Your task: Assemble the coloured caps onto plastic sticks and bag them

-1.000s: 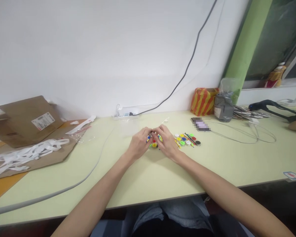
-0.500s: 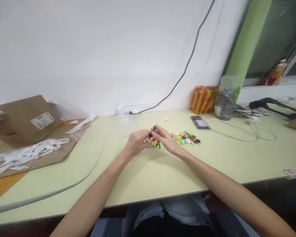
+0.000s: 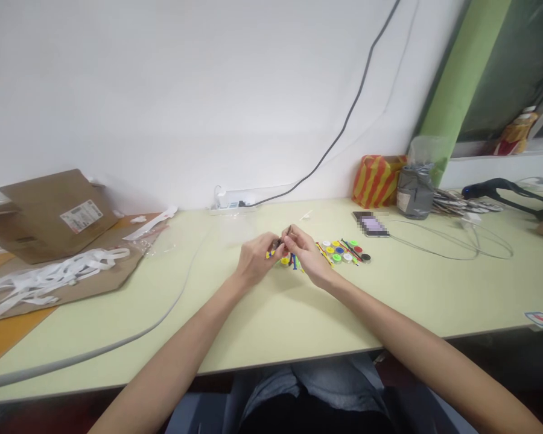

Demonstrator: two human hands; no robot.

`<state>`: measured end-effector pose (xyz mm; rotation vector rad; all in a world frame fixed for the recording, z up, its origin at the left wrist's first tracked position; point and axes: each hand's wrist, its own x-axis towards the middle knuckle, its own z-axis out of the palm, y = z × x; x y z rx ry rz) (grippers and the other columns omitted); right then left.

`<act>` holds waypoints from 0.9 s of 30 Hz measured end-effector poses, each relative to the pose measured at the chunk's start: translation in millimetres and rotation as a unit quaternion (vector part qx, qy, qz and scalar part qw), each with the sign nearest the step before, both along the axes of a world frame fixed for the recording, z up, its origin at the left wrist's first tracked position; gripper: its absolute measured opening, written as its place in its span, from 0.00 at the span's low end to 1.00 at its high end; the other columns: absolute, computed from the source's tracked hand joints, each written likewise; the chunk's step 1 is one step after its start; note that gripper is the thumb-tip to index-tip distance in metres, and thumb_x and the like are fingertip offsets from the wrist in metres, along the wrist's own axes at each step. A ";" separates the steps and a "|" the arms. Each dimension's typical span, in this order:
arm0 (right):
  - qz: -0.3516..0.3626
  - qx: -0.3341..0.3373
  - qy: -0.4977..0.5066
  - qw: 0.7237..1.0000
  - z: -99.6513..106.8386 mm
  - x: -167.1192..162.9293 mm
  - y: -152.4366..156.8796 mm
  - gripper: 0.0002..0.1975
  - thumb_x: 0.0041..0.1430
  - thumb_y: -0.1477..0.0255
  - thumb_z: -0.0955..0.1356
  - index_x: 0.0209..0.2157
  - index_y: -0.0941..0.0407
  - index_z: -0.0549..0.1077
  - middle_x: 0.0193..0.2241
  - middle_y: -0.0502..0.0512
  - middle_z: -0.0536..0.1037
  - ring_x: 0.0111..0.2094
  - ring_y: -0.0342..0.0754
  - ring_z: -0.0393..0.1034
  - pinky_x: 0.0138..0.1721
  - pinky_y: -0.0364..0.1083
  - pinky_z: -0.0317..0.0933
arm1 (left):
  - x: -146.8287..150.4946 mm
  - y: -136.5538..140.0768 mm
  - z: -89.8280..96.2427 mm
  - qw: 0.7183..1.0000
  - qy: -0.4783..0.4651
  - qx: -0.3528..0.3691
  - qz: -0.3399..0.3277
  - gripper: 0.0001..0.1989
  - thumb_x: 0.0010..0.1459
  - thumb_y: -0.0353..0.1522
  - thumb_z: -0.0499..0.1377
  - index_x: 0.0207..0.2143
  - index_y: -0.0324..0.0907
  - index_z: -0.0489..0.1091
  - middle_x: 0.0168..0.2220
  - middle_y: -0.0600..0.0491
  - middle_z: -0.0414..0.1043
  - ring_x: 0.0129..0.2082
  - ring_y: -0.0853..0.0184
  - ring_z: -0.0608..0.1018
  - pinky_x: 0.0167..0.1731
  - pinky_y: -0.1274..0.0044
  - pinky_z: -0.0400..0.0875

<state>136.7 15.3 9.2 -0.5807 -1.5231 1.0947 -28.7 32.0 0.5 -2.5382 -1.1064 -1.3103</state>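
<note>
My left hand and my right hand meet over the middle of the table, fingers closed in pinches. Between their fingertips is a small dark piece, partly hidden; its exact kind is too small to make out. A thin dark end sticks up at the right fingertips. Below the hands lie a yellow-topped round piece and thin blue strips, partly covered by the fingers. Just right of my right hand is a group of small round pieces with coloured tops, with thin coloured strips among them.
A phone and a thin cable lie to the right. Behind stand a striped bag and a grey bag. At left are a cardboard box, white straps and a thick grey cable. A power strip sits against the wall.
The view has shifted slightly. Both hands stay together over the same spot, still pinching the dark piece, with the fingers moved a little.
</note>
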 end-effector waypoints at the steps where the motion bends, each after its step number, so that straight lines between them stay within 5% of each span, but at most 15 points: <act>1: -0.011 -0.005 0.003 1.000 0.4 1.0 0.5 0.19 0.61 0.51 0.66 0.33 0.53 0.64 0.29 0.50 0.67 0.33 0.46 0.64 0.36 0.45 0.63 | 0.3 0.4 0.5 1.000 0.000 0.010 -0.001 0.10 0.67 0.39 0.53 0.38 0.43 0.68 0.28 0.55 0.68 0.28 0.70 0.71 0.29 0.77 0.64; 4: -0.014 -0.018 0.009 1.000 0.1 4.1 3.6 0.19 0.60 0.50 0.67 0.34 0.52 0.64 0.30 0.50 0.70 0.33 0.46 0.67 0.37 0.45 0.65 | 3.3 -0.6 2.1 1.000 -0.018 0.008 -0.020 0.10 0.68 0.37 0.53 0.49 0.45 0.68 0.37 0.51 0.70 0.38 0.66 0.73 0.37 0.74 0.69; 7: -0.004 -0.042 0.017 0.999 -2.1 5.2 6.4 0.20 0.59 0.50 0.67 0.35 0.52 0.63 0.30 0.48 0.71 0.30 0.45 0.67 0.34 0.44 0.64 | 7.0 -2.3 2.7 0.999 -0.031 0.011 -0.029 0.08 0.68 0.35 0.53 0.47 0.45 0.67 0.41 0.49 0.70 0.43 0.64 0.72 0.43 0.71 0.69; 12: 0.024 -0.052 0.017 0.998 -5.0 -1.5 3.4 0.19 0.59 0.52 0.68 0.33 0.52 0.62 0.27 0.46 0.66 0.27 0.43 0.63 0.30 0.42 0.61 | 11.5 -3.5 0.4 1.000 -0.005 0.006 -0.010 0.06 0.68 0.36 0.51 0.39 0.43 0.61 0.39 0.50 0.65 0.42 0.63 0.70 0.42 0.70 0.69; 18: 0.104 -0.120 0.032 0.987 -3.2 -6.4 -4.5 0.22 0.57 0.48 0.68 0.31 0.52 0.59 0.22 0.45 0.63 0.24 0.43 0.61 0.27 0.43 0.63 | 7.6 -1.1 -2.8 0.993 -0.105 -0.037 -0.033 0.08 0.70 0.37 0.43 0.38 0.45 0.54 0.41 0.51 0.61 0.36 0.68 0.71 0.37 0.72 0.71; 23: -0.005 -0.089 -0.005 0.996 -2.1 6.0 8.7 0.17 0.58 0.55 0.69 0.30 0.54 0.66 0.24 0.48 0.70 0.23 0.42 0.63 0.26 0.41 0.60 | -13.8 12.0 5.1 0.985 -0.165 0.022 0.039 0.08 0.71 0.37 0.43 0.38 0.46 0.54 0.37 0.51 0.59 0.37 0.65 0.68 0.41 0.70 0.69; 27: -0.103 -0.074 -0.172 0.977 -3.0 4.3 29.8 0.12 0.57 0.65 0.67 0.24 0.57 0.71 0.20 0.50 0.73 0.22 0.43 0.66 0.27 0.42 0.59 | -28.1 21.8 6.8 0.987 -0.121 0.043 0.094 0.05 0.68 0.37 0.51 0.42 0.45 0.61 0.40 0.50 0.61 0.39 0.64 0.68 0.43 0.70 0.68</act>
